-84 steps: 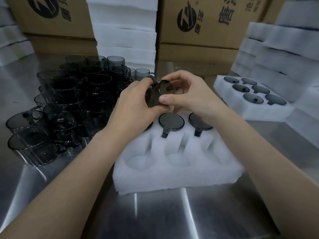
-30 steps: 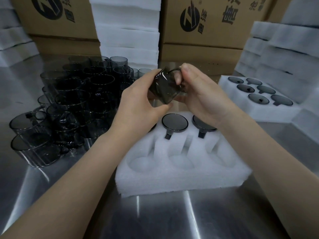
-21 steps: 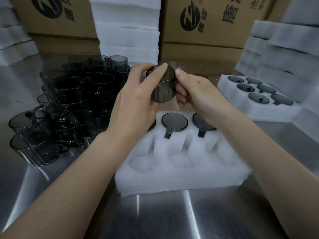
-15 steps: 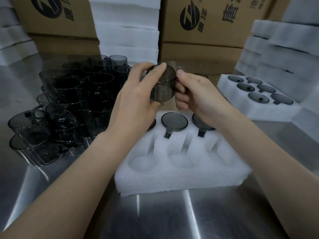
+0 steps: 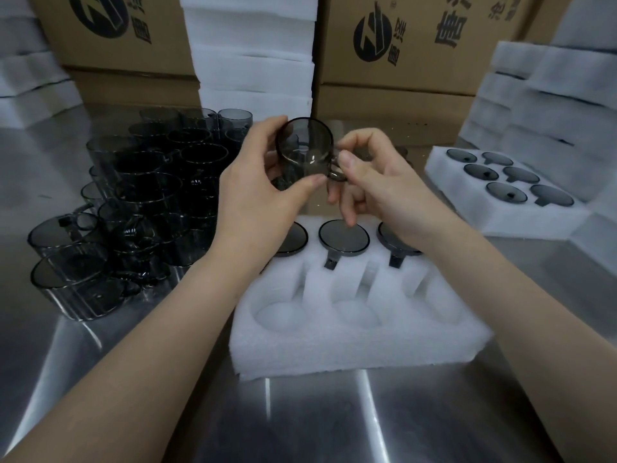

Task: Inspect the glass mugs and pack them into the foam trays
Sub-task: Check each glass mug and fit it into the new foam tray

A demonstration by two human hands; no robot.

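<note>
Mug [image 5: 305, 148]: smoked glass, held above tray [image 5: 350, 342]. Left hand [image 5: 257, 192] curls round its body; right hand [image 5: 374, 182] pinches its handle.

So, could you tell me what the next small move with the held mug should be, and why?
Probably lower the mug into an empty front pocket of the near tray: the left hand and right hand hold it up, and that tray's back row is full.
</note>
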